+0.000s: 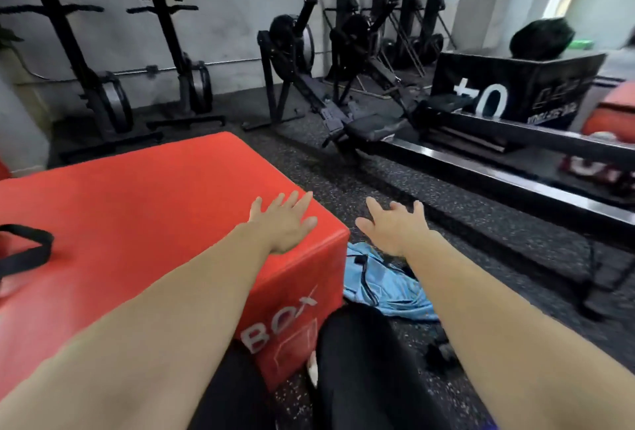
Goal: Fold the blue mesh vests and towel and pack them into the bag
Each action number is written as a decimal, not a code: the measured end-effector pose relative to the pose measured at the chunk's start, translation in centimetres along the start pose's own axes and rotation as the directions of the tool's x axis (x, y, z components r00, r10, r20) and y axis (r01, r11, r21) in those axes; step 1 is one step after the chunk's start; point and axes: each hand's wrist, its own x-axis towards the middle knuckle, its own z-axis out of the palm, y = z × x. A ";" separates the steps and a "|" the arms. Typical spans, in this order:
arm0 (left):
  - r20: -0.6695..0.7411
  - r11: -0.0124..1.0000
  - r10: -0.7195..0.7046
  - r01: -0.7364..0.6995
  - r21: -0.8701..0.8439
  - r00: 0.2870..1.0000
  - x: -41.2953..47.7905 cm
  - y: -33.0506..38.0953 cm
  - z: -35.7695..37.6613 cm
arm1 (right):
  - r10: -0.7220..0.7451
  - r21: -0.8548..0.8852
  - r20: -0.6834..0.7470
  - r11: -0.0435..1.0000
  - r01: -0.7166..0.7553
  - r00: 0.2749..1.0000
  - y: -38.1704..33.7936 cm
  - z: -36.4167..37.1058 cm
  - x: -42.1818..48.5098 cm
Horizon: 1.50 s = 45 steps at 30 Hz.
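1. Head view, the step in hand: both arms are stretched forward and neither hand holds anything. The left hand [284,223] is over the near corner of the red box [137,216], its fingers [293,201] spread wide; I cannot tell whether it touches the top. The right hand [395,227] hangs above the floor [343,182] with its fingers [374,207] wide too.
2. The blue vests [385,287] lie crumpled on the floor just beside the box, below the right wrist. Folding looks not yet begun; this reads as the reach for the first vest.
3. The next move calls for lowering the right hand onto the cloth, pinching an edge and lifting it to the box top to spread flat.
4. A black strap [25,251] rests on the box at the left edge. It may belong to the bag, but I cannot tell. No towel can be made out.
5. The room is a gym with speckled black flooring. Rowing machines [299,51] stand by a grey wall, and a black box [515,86] sits further right.
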 end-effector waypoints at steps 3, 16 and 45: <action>0.001 0.995 0.096 -0.096 0.009 0.995 2.0 4.0 0.2 | 0.084 0.034 0.004 0.996 -0.084 0.996 4.0 0.9 -1.2; 0.135 0.964 0.264 -0.266 -0.003 0.955 16.6 14.1 5.4 | 0.258 0.104 0.181 0.955 -0.279 0.949 17.1 9.7 5.5; 0.518 0.998 0.057 -0.069 0.005 0.854 38.2 15.7 32.1 | 0.320 0.111 0.393 0.914 -0.390 0.862 22.3 39.4 27.2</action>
